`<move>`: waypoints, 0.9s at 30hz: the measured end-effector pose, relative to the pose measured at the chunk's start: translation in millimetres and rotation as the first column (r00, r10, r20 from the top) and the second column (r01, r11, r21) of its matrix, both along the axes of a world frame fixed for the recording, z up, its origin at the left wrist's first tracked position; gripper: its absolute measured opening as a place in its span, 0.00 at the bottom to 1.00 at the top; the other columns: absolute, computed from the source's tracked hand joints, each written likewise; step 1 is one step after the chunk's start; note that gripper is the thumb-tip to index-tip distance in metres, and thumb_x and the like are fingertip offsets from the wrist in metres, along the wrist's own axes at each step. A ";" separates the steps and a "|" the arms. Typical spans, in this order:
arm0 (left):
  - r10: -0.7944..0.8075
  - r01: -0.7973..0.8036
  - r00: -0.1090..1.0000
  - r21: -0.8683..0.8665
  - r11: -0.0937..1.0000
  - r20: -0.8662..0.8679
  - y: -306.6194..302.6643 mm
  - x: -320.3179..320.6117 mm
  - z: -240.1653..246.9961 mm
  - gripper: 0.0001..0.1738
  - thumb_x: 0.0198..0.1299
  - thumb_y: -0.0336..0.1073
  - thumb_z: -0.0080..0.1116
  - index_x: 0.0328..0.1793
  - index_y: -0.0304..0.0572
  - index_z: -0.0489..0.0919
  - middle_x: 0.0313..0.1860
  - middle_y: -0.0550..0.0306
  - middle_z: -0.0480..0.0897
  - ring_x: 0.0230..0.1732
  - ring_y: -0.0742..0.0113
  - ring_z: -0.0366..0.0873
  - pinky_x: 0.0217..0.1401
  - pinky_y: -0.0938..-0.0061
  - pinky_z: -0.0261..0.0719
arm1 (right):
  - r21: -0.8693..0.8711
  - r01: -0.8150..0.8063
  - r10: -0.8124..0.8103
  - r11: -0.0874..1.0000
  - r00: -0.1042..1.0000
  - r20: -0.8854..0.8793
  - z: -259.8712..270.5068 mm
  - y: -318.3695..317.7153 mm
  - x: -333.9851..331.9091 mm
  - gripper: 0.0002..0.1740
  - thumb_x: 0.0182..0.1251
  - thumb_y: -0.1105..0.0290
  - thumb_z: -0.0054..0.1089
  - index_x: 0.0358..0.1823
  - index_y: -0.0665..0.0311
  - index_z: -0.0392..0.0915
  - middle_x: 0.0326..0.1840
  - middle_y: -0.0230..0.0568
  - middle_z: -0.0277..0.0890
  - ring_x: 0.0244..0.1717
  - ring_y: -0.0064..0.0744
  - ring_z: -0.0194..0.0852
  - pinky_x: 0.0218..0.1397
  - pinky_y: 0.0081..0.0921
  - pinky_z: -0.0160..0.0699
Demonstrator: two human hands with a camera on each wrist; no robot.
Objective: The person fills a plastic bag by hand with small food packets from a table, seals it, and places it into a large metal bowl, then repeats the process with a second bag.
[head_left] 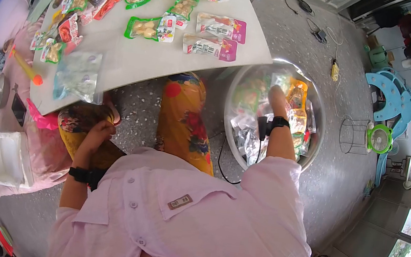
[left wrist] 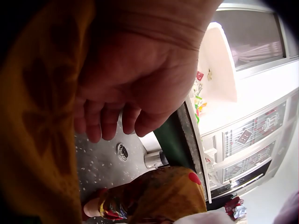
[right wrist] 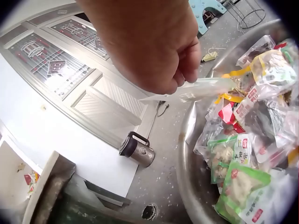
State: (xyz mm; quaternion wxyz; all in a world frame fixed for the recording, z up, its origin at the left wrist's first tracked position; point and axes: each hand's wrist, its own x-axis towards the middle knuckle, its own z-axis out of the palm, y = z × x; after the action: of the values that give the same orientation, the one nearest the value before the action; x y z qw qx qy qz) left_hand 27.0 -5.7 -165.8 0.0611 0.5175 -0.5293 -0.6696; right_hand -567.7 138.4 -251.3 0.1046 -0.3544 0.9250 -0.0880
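My right hand [head_left: 277,99] is over a round metal basin [head_left: 321,100] full of snack packets. In the right wrist view the curled fingers of that hand [right wrist: 154,60] pinch a pale, see-through packet [right wrist: 205,89], which reaches over the rim of the basin [right wrist: 189,172]. Green-edged packets [right wrist: 243,186] lie in the basin below. My left hand [head_left: 100,132] hangs by the patterned trouser leg [head_left: 72,123], below the table edge; the left wrist view shows its fingers loosely bent, the palm [left wrist: 140,74] holding nothing.
Packets in several colours cover the far left of the white table [head_left: 157,64]; two purple-ended ones [head_left: 211,48] lie near its right side. A clear bag [head_left: 79,76] is at the near edge. A green fan [head_left: 380,138] and a metal jug [right wrist: 138,149] stand on the floor.
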 end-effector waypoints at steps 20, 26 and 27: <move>0.087 -0.168 0.964 -0.322 0.932 -0.252 1.5 32.9 0.9 0.07 0.51 0.32 0.50 0.35 0.37 0.72 0.28 0.63 0.72 0.31 0.77 0.67 0.35 0.81 0.67 | -0.773 -0.193 0.490 0.604 0.855 0.170 103.8 -74.8 283.3 0.04 0.53 0.76 0.48 0.31 0.68 0.70 0.29 0.40 0.70 0.30 0.26 0.68 0.35 0.20 0.67; 0.044 -0.147 0.975 -0.489 0.860 -0.216 -8.5 27.9 43.1 0.05 0.52 0.29 0.49 0.35 0.36 0.70 0.31 0.61 0.72 0.33 0.74 0.69 0.39 0.81 0.67 | -0.798 -0.280 0.577 0.534 0.810 0.102 105.5 -92.7 306.4 0.05 0.52 0.76 0.49 0.31 0.68 0.70 0.28 0.42 0.70 0.29 0.32 0.69 0.35 0.22 0.67; 0.042 -0.117 0.989 -0.580 0.806 -0.141 -10.0 23.6 57.2 0.06 0.51 0.28 0.49 0.35 0.36 0.70 0.32 0.60 0.72 0.35 0.72 0.70 0.40 0.80 0.67 | -0.805 -0.301 0.586 0.512 0.807 0.071 108.0 -97.0 307.7 0.05 0.52 0.76 0.49 0.31 0.68 0.70 0.27 0.42 0.70 0.29 0.32 0.68 0.35 0.22 0.67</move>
State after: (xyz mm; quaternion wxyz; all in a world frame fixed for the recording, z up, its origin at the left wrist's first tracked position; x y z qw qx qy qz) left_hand 50.6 -15.7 -108.7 0.2777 0.4533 -0.6831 -0.5008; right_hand -260.0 41.4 -143.3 0.1202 -0.5718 0.6419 -0.4966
